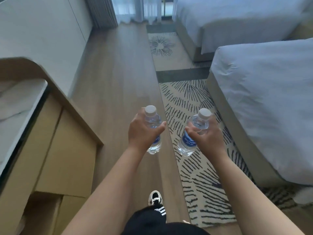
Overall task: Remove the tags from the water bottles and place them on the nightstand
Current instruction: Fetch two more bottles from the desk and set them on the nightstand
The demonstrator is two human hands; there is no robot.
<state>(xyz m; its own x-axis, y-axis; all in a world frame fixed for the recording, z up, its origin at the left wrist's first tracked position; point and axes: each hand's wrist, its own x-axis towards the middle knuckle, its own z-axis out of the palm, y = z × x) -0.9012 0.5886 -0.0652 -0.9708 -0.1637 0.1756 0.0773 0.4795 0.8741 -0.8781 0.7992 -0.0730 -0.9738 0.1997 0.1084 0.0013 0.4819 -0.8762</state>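
Fingers (162, 124) of both hands grip one bottle (153, 131) each.

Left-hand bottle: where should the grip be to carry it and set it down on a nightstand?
Keep it as the left hand has it: wrapped around the upper body of the left bottle from its left side, below the white cap. The bottle stays upright with its base free, probably easing set-down.

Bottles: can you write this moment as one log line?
left hand: holds left bottle | right hand: holds right bottle | tags: none visible | nightstand: unseen
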